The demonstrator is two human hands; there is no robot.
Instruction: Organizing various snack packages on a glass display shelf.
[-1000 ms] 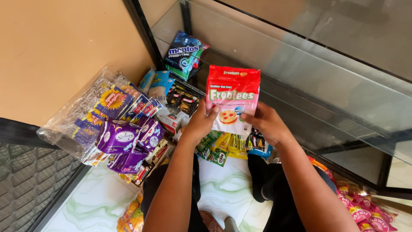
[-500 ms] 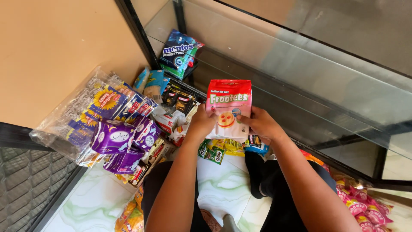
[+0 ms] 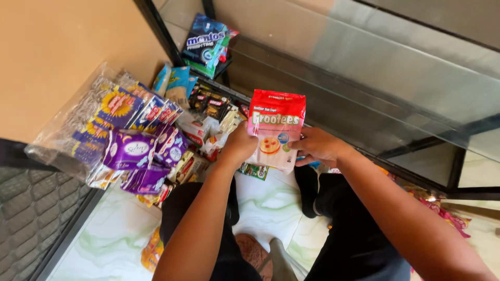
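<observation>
I see 2 hands on 1 thing: a red and pink pouch (image 3: 274, 130) held upright over the snack heap, its long axis running up and away from me. My left hand (image 3: 240, 144) grasps the pouch's lower left edge, fingers curled behind it and thumb on the front; my right hand (image 3: 319, 147) pinches its lower right edge. Both hands sit level, about equally near the pouch, whose top stands clear above the fingers. Left of the pouch lie purple packs (image 3: 136, 151) and a clear bag (image 3: 67, 135) of wrapped sweets; above and left of it a blue bag (image 3: 207, 44) leans by a dark frame. Right of the pouch runs a glass panel (image 3: 396, 78).
</observation>
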